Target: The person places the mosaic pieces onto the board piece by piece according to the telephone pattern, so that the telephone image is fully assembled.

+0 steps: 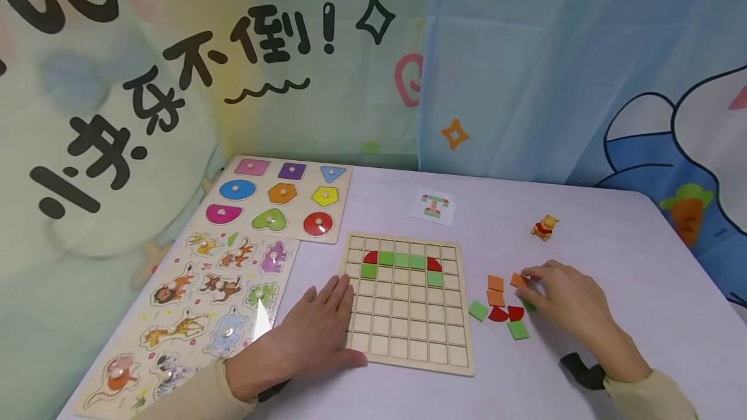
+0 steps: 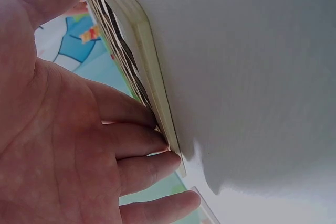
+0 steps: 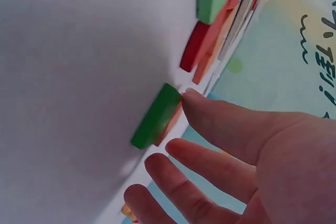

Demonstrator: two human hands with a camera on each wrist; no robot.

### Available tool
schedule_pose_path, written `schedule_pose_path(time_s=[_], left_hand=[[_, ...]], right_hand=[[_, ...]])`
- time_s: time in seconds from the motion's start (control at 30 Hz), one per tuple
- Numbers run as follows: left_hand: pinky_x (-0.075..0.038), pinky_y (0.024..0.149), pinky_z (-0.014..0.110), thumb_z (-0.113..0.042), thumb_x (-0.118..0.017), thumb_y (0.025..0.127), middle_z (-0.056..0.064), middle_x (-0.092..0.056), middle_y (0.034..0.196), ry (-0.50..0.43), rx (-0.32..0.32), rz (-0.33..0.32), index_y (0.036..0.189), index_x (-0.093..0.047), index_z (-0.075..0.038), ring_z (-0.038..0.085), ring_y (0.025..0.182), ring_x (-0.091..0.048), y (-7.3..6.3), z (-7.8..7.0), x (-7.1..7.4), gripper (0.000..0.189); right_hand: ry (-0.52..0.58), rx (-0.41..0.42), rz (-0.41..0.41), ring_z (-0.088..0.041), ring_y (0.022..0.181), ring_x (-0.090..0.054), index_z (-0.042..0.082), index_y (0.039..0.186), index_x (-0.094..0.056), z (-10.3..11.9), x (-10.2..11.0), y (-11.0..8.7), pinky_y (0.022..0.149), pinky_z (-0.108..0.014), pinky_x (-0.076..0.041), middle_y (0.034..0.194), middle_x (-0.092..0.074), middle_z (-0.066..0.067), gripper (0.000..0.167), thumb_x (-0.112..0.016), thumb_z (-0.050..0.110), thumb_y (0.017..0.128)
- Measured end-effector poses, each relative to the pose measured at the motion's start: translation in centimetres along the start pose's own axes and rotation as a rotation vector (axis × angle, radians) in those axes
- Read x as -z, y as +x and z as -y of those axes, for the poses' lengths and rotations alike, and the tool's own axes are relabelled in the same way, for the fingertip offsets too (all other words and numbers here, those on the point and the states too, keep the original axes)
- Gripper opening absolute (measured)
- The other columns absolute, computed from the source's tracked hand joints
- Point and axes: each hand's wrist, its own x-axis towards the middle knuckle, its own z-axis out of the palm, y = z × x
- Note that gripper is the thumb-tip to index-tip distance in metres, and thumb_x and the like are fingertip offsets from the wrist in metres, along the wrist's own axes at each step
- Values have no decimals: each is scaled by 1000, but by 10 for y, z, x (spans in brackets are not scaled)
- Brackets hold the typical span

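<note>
Nearest, the left hand (image 1: 320, 328) lies straight-fingered against a wooden grid board (image 1: 399, 329), lower centre. At lower right, the right hand (image 1: 567, 300) brackets an orange tile (image 1: 517, 280) with thumb and forefinger; whether they pinch, I cannot tell. That flat square should be light, stiff, best taken by opposite edges. Smooth green squares (image 1: 517, 330) and red quarter-rounds (image 1: 498, 315) lie nearby.
</note>
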Motion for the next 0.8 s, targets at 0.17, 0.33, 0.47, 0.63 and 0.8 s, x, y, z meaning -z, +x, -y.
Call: schedule_pose_path(time_s=[0.17, 0.33, 0.47, 0.63, 0.8], left_hand=[[-38, 119, 55, -74, -62, 86, 19, -30, 168, -3, -5, -2, 157, -34, 3, 34, 156, -32, 1, 0, -1, 108], [-39, 118, 55, -73, -64, 85, 20, -30, 168, 5, 0, -3, 157, -34, 3, 34, 156, -32, 1, 0, -1, 109], [-40, 117, 55, -73, -64, 85, 19, -31, 167, 17, -4, -13, 157, -35, 3, 33, 155, -33, 0, 0, -1, 109], [-40, 117, 55, -73, -65, 85, 20, -32, 167, 13, -4, -19, 157, -35, 3, 34, 155, -34, 0, 0, 0, 109], [-39, 118, 55, -73, -65, 85, 19, -31, 167, 12, -3, -18, 157, -35, 3, 33, 155, -33, 0, 1, 0, 109]], right_hand=[[-11, 12, 3, -28, 80, -60, -2, 114, -75, 4, -3, 4, 71, -50, -54, 102, -71, -20, 38, -84, 21, 84], [-31, 45, -8, -20, 71, -54, 0, 109, -77, 8, -4, 5, 63, -40, -51, 91, -70, -12, 33, -83, 20, 85], [-44, 46, 5, -18, 69, -52, 1, 108, -77, 11, -4, 3, 61, -37, -49, 87, -69, -9, 32, -84, 20, 83], [-46, 59, -11, -19, 68, -53, 2, 106, -78, 14, 1, 1, 58, -35, -47, 87, -69, -10, 31, -85, 21, 83], [-65, 105, -64, -20, 70, -57, 3, 106, -78, 28, 11, 0, 56, -33, -46, 93, -71, -14, 31, -85, 22, 83]])
